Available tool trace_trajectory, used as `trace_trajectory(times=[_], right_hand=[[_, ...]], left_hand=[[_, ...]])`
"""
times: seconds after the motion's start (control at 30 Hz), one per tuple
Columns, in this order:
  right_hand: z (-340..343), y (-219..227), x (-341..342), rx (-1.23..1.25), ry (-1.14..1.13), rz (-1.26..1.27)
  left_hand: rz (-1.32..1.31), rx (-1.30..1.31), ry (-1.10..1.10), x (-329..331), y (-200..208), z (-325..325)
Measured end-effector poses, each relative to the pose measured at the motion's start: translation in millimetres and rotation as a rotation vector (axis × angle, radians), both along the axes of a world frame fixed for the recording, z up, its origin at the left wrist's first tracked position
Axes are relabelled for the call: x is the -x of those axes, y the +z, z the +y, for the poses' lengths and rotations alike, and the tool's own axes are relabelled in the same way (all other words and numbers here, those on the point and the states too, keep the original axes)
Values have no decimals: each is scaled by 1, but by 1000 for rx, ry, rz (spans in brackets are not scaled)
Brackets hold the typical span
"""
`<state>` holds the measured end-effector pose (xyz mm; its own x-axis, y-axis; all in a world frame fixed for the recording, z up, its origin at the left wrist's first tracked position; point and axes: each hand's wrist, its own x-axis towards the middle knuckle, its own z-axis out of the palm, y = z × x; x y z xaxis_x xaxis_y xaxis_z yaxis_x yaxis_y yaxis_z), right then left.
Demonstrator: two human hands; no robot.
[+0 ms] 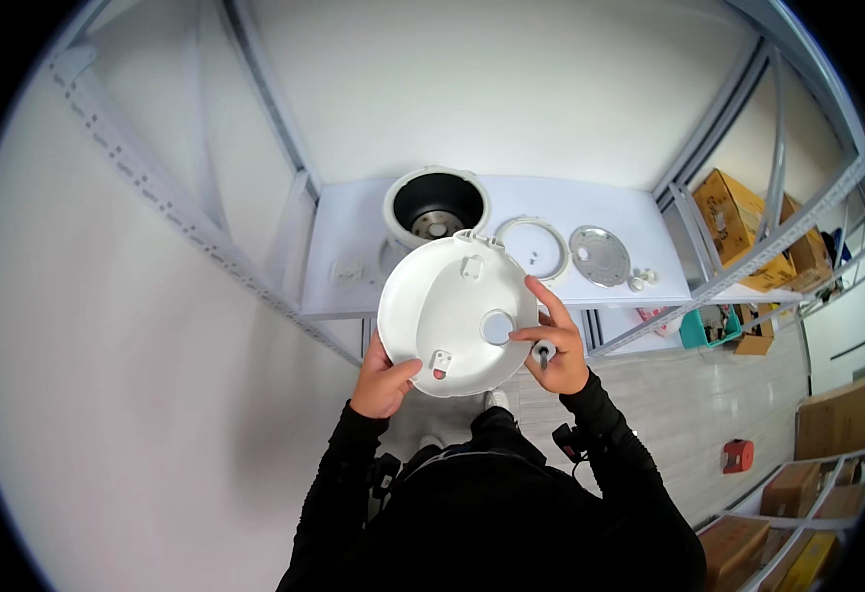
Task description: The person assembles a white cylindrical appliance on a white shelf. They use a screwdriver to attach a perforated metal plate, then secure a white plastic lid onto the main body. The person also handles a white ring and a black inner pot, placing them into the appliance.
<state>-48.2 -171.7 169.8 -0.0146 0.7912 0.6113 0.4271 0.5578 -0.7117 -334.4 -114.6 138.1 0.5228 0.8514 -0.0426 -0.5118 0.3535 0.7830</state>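
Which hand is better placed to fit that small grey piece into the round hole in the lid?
Right, most likely. The right hand already pinches the small grey piece beside the round hole, while the left hand grips the white lid at its opposite edge, steadying it.

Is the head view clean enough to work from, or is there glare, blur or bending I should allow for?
Head view: even, soft light, no harsh glare on the white lid; left hand and right hand look sharp; fisheye bends the shelf frame strongly toward the black rim; the cooker body interior is dark, detail there is poor.
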Motion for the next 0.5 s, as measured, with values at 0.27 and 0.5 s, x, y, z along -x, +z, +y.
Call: trace_trajectory(times=[0.27, 0.5], right_hand=[[-9, -49, -107, 240, -344, 80], [9, -79, -222, 429, -249, 82]], left_hand=[[216, 66, -14, -128, -32, 22], [622, -72, 89, -235, -85, 44]])
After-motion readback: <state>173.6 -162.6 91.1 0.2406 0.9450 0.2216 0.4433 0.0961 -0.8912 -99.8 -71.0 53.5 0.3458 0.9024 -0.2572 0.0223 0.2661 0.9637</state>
